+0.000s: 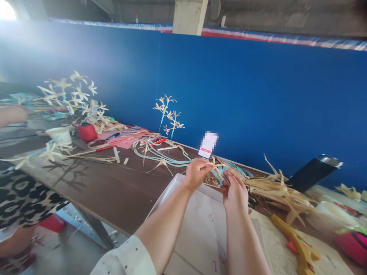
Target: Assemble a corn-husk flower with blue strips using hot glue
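My left hand (195,172) is closed in a pinch on a small straw flower (215,165) held above the far edge of a white board (183,214). My right hand (234,191) is just right of it, fingers curled and touching the lower part of the same straw piece. A pile of dry straw strips (275,189) lies right beside my right hand on the brown table (109,187).
A yellow glue gun (295,238) lies at the right. A black flask (314,172) leans at the back right. Finished straw flower stems (169,114) stand against the blue wall. A red pot (86,131), white bowl (59,134) and pale blue strips (160,156) sit left; another person sits far left.
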A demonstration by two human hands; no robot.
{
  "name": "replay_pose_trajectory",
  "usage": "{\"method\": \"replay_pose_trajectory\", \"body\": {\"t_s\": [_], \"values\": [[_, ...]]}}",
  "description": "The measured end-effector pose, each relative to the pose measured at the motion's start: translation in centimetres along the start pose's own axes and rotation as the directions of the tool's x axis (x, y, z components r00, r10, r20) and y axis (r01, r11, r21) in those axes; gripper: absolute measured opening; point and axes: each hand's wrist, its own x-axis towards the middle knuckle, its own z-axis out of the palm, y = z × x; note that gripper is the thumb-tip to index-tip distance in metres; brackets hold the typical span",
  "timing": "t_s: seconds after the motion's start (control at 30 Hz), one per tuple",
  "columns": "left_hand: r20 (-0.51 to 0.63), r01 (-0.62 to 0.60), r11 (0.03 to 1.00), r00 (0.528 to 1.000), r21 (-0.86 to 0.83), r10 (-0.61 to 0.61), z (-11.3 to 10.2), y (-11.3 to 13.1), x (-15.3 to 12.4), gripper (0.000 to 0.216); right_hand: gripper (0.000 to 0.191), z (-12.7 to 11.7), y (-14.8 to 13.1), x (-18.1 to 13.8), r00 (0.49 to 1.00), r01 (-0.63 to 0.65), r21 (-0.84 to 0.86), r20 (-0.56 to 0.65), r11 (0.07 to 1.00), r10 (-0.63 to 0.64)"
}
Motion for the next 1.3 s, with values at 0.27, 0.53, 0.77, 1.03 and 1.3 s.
{"method": "replay_pose_trajectory", "body": {"t_s": [0.27, 0.53, 0.77, 1.03, 1.3], "values": [[-0.029, -0.265, 0.945, 0.961, 0.190, 0.275, -0.1, 0.6, -0.1, 0.012, 0.036, 0.1, 0.0, -0.2, 1.000, -0.005, -0.027, 0.027, 1.000, 0.006], [-0.070, -0.250, 0.957, 0.962, 0.148, 0.262, 0.1, 0.6, 0.0, 0.010, 0.035, 0.1, 0.4, 0.1, 0.999, -0.019, -0.020, 0.037, 1.000, 0.019], [-0.048, -0.149, 0.989, 0.988, -0.019, 0.148, 0.0, 1.6, 0.2, 0.009, 0.036, -0.1, 0.5, 0.2, 0.998, -0.011, -0.038, 0.067, 0.999, 0.014], [0.015, -0.056, 0.990, 0.998, -0.130, 0.059, 0.2, 1.7, 0.2, 0.010, 0.031, 0.1, 0.5, -0.1, 0.990, 0.053, -0.019, 0.130, 0.998, -0.050], [0.072, -0.059, 0.993, 0.995, -0.105, 0.067, -0.2, 2.1, 0.2, 0.007, 0.033, 0.0, 0.9, -0.7, 0.943, 0.289, -0.316, 0.256, 0.903, -0.212]]}}
